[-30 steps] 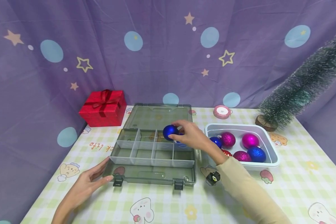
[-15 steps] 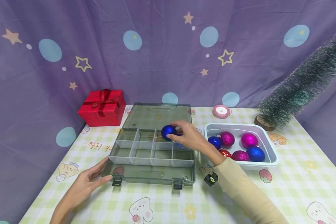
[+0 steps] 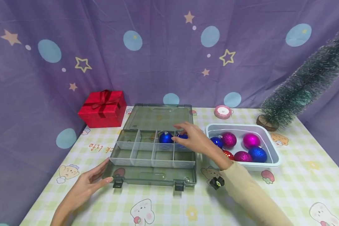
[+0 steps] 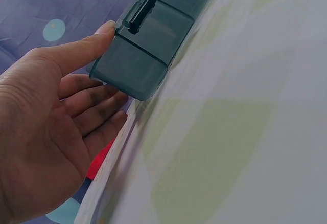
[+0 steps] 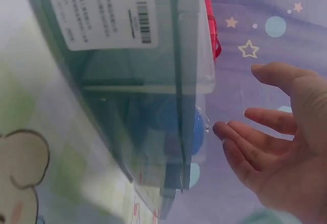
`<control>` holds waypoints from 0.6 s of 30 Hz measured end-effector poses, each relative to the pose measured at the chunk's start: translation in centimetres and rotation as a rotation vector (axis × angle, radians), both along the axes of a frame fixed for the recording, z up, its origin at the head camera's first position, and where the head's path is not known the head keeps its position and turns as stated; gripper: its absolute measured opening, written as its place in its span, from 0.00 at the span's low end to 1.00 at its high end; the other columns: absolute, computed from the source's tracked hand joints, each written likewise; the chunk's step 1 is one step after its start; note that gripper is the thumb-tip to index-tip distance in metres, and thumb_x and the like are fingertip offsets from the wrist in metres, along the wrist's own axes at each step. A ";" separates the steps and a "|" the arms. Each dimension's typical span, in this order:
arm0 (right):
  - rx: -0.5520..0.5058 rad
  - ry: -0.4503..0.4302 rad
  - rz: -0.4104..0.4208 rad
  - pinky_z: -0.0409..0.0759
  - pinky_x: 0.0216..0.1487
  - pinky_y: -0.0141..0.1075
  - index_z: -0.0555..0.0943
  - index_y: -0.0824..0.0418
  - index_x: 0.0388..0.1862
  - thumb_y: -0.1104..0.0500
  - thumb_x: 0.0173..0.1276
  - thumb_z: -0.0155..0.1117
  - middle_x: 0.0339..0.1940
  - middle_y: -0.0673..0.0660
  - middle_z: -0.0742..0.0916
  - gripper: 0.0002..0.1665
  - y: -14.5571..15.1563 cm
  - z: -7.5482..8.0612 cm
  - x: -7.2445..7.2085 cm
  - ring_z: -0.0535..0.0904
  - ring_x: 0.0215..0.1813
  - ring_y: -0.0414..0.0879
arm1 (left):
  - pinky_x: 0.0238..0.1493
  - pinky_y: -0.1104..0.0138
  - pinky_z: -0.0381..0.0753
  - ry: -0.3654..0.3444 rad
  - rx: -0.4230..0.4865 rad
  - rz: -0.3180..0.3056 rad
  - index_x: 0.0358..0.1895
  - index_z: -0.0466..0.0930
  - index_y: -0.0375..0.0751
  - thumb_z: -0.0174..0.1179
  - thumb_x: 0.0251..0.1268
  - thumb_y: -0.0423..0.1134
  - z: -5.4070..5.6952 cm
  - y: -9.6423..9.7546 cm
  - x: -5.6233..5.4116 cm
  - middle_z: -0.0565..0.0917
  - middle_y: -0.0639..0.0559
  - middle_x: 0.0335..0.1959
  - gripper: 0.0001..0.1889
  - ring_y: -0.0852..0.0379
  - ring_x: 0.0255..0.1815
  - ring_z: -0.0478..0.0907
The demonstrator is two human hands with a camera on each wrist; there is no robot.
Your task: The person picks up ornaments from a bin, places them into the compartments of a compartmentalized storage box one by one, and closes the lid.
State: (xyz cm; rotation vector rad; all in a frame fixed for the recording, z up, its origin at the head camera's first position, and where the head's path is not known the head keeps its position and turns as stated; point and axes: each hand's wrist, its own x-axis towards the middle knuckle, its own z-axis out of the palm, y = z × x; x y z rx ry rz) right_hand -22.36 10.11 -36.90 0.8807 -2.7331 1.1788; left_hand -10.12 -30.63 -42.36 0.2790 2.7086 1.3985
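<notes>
The grey see-through compartment box [image 3: 149, 180] lies with its lid laid back in the head view. A shiny blue bauble [image 3: 166, 137] sits in the third back-row compartment, cap upward. Another blue bauble [image 3: 183, 137] is in the compartment to its right, partly hidden by my right hand. My right hand [image 3: 196, 139] hovers above these compartments, fingers spread and holding nothing; the right wrist view shows the hand [image 5: 281, 137] apart from the box wall. At the box's front left corner, my left hand [image 3: 86, 182] rests its thumb near a latch [image 4: 143, 13], with its relaxed fingers along the side.
A white tub [image 3: 275, 157] at the right holds several blue, pink and red baubles. Behind stand a ribbon spool [image 3: 223, 112] and a small artificial tree [image 3: 302, 84]. A red gift box [image 3: 103, 110] is at the back left. A small black object [image 3: 217, 182] is near my right sleeve.
My right hand has lowered the blue bauble into the third back compartment and let go of it, its fingers now drawn slightly right. The left hand has stayed at the box corner.
</notes>
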 end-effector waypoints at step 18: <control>-0.040 0.152 -0.123 0.85 0.55 0.56 0.82 0.67 0.62 0.58 0.70 0.74 0.57 0.63 0.86 0.25 9.4 -0.1 2.8 0.87 0.52 0.57 | 0.59 0.85 0.67 -0.020 -0.014 0.008 0.81 0.59 0.36 0.65 0.75 0.44 0.1 0.0 -0.1 0.64 0.33 0.77 0.38 0.36 0.75 0.62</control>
